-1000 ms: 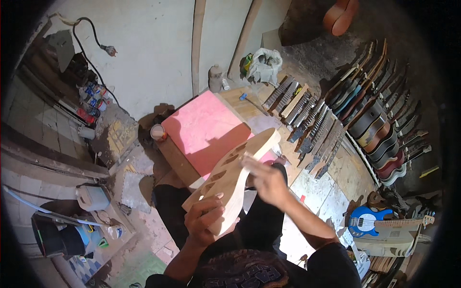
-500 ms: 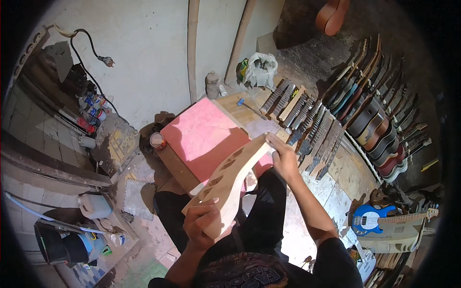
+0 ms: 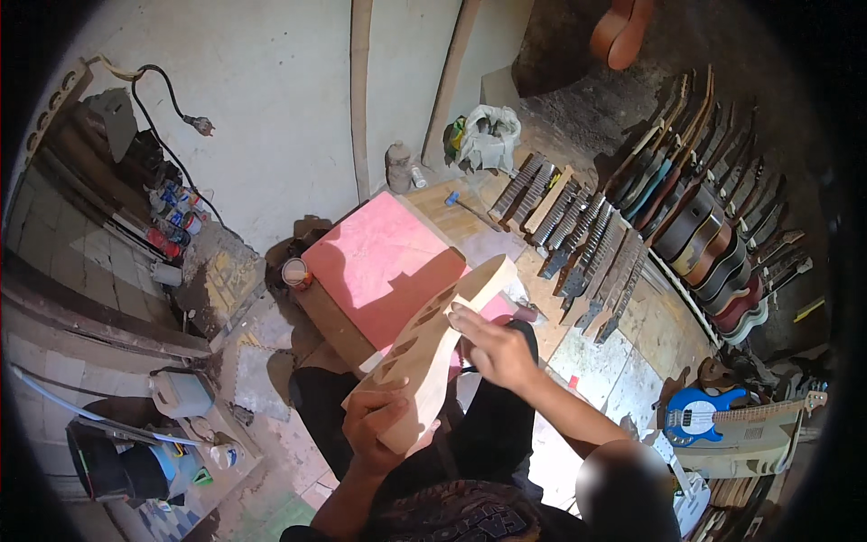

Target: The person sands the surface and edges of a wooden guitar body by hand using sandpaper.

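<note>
An unfinished, bare wooden guitar body with several cut-out cavities is tilted on edge over my lap. My left hand grips its near end, with the thumb on the cavity face. My right hand presses its closed fingers on the curved side edge, about midway along. Whether a thin sheet lies under those fingers is hidden. Just beyond the body lies a pink-topped board, partly in shadow.
A small open can stands at the board's left corner. Several guitar necks lie in a row on the floor ahead right, with a rack of guitars behind. A blue bass guitar is at right. Buckets stand at left.
My right hand has slid from the far end of the guitar body back toward me along its side edge. My left hand keeps its grip at the near end.
</note>
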Demonstrator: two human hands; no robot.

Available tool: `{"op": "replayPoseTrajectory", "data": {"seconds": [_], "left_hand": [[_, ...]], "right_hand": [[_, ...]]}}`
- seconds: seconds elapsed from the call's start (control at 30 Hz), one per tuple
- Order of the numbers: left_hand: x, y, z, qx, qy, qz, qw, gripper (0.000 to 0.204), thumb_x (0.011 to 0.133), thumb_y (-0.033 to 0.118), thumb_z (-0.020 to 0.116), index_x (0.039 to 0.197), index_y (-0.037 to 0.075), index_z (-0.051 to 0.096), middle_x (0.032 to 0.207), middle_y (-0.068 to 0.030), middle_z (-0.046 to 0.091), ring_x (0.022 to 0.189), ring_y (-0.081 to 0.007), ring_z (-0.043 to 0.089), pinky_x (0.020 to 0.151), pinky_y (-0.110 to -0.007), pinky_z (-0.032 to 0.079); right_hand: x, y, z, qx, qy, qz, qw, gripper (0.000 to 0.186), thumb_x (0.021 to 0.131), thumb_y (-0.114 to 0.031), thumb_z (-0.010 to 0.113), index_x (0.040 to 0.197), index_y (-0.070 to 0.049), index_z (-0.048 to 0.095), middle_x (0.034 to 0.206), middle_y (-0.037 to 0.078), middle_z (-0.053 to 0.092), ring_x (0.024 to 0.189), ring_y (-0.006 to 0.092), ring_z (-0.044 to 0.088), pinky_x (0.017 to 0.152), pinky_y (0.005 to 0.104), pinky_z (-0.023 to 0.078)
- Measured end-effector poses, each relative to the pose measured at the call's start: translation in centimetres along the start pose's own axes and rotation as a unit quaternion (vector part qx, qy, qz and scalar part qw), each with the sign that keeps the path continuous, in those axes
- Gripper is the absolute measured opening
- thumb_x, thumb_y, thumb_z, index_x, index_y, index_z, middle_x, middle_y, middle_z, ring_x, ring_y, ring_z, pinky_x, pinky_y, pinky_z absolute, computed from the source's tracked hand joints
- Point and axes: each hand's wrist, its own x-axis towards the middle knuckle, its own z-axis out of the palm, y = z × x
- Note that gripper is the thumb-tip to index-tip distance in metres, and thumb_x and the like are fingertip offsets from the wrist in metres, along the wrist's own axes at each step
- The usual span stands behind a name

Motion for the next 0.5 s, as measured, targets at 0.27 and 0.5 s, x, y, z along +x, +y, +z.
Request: {"op": "replayPoseTrajectory", "data": {"seconds": [0.27,0.5], "left_hand": [[0.7,-0.5,-0.2,-0.015,-0.01,0.004,1.0,0.066,0.068,0.012,0.093,0.121,0.012,0.053,0.111,-0.0136,0.054,0.107,-0.0368,0.069,0.09,-0.049,0.06],[1.1,-0.9,0.1,-0.058,0.048,-0.039,0.996,0.06,0.07,0.016,0.093,0.117,0.012,0.057,0.106,-0.0126,0.058,0.099,-0.0336,0.07,0.087,-0.048,0.062]], "right_hand": [[0.0,1.7,0.6,-0.007,-0.003,0.053,0.999,0.062,0.078,0.007,0.053,0.137,-0.008,0.064,0.144,0.019,0.058,0.127,0.0374,0.061,0.11,0.0391,0.049],[1.7,6.2,-0.3,-0.041,0.1,0.136,0.985,0.064,0.079,0.01,0.051,0.14,-0.009,0.062,0.14,0.022,0.06,0.122,0.0394,0.064,0.105,0.0374,0.053]]}}
